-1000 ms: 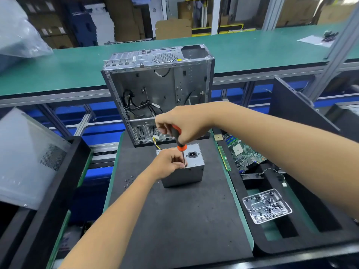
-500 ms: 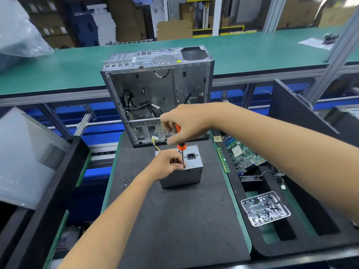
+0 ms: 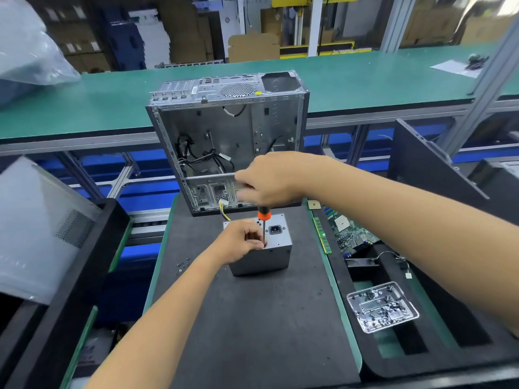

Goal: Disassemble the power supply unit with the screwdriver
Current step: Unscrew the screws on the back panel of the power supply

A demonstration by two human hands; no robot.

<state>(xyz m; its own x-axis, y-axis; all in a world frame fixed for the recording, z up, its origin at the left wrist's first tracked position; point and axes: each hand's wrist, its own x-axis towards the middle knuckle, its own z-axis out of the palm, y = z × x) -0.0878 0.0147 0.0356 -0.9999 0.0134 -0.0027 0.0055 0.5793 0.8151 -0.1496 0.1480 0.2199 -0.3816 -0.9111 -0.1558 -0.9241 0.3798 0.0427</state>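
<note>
A grey metal power supply unit (image 3: 269,255) stands on the black mat (image 3: 252,318), its socket face turned up. My left hand (image 3: 241,242) rests on its top left part, fingers curled around the screwdriver's thin shaft near the tip. My right hand (image 3: 269,179) grips the black and orange screwdriver (image 3: 264,217) by the top of its handle and holds it upright. The tip meets the unit's top face near the front edge. Most of the handle is hidden inside my right fist.
An open, empty computer case (image 3: 227,141) stands behind the unit. A few loose screws (image 3: 182,266) lie on the mat at the left. A clear tray of screws (image 3: 382,306), a circuit board (image 3: 348,231) and a memory stick (image 3: 322,234) lie to the right.
The screwdriver has tilted from a slant to nearly upright, and my right hand's fingers have shifted around the handle. My left hand and the power supply unit have stayed in place.
</note>
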